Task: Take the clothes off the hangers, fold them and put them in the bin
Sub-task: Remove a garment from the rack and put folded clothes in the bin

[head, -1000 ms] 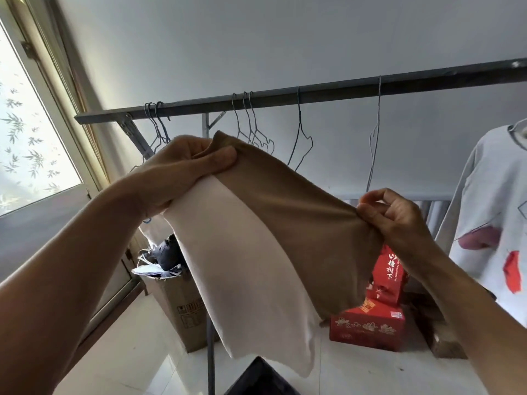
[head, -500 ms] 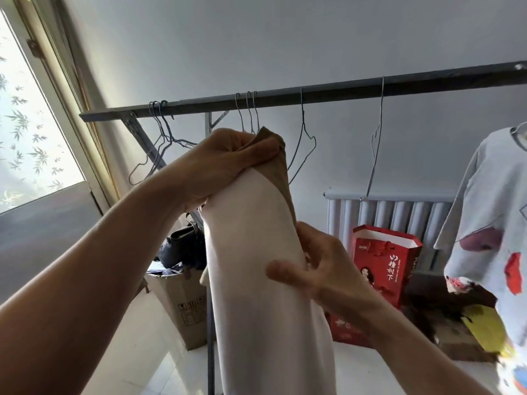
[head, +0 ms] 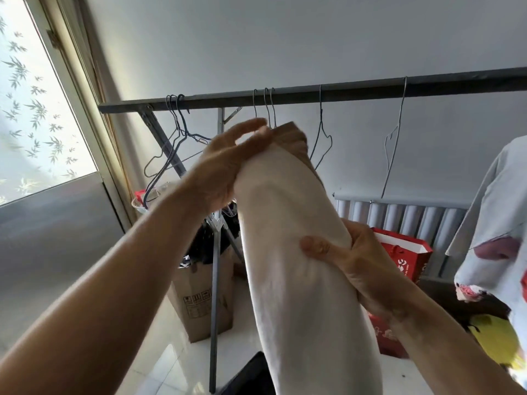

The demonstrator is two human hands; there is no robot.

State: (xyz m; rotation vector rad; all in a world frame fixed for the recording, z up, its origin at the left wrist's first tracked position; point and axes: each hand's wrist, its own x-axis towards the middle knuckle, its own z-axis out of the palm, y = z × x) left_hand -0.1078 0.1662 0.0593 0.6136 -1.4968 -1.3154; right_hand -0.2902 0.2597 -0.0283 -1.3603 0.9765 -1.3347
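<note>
A white and tan garment, folded lengthwise into a narrow strip, hangs in front of me. My left hand pinches its top corner, where the tan layer shows, just below the rail. My right hand grips the strip's right edge at mid height, thumb on the white face. Several bare wire hangers hang from the dark rail. A white printed shirt still hangs at the far right. A dark shape shows at the bottom edge; I cannot tell what it is.
A cardboard box stuffed with dark items stands by the rack's upright post. Red gift bags sit against a white radiator. A window fills the left. A yellow item lies low right.
My hands brought the spread garment's two sides together into a narrow strip. My right hand then slid down its right edge to mid height, while my left stayed at the top.
</note>
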